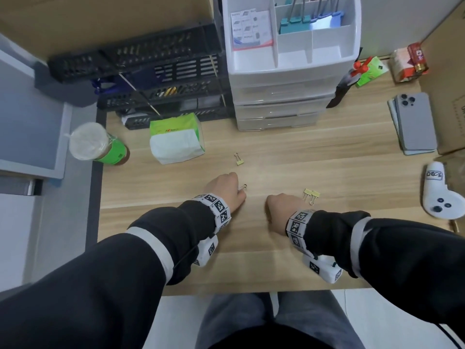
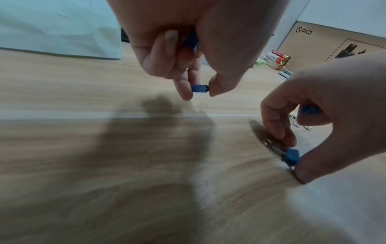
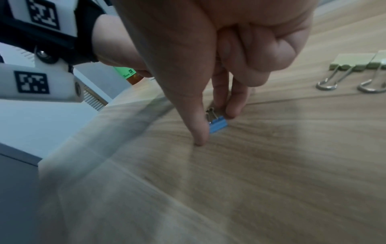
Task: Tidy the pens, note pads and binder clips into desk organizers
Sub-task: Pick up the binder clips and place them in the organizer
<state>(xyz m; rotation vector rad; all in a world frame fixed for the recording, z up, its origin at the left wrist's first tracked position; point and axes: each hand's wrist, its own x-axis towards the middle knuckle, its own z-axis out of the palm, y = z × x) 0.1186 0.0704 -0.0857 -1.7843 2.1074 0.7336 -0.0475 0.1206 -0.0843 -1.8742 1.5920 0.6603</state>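
My left hand (image 1: 226, 188) hovers just above the wooden desk (image 1: 276, 260) and pinches a small blue binder clip (image 2: 199, 89) between a fingertip and the thumb. More blue shows deeper in its palm. My right hand (image 1: 280, 206) is down on the desk, thumb and fingers pinching another small blue binder clip (image 3: 218, 126) that still touches the wood. A further blue clip (image 2: 309, 109) sits in its curled fingers. One yellow clip (image 1: 238, 159) lies beyond the left hand. Two yellow clips (image 1: 311, 195) lie right of the right hand.
The white drawer organizer (image 1: 292, 66) stands at the back, holding note pads (image 1: 251, 28) and teal and blue clips (image 1: 309, 21). Black mesh trays (image 1: 151, 71), a tissue pack (image 1: 176, 139) and a green-labelled cup (image 1: 98, 144) stand to the left. Phones (image 1: 415, 124) and a white controller (image 1: 437, 195) lie on the right.
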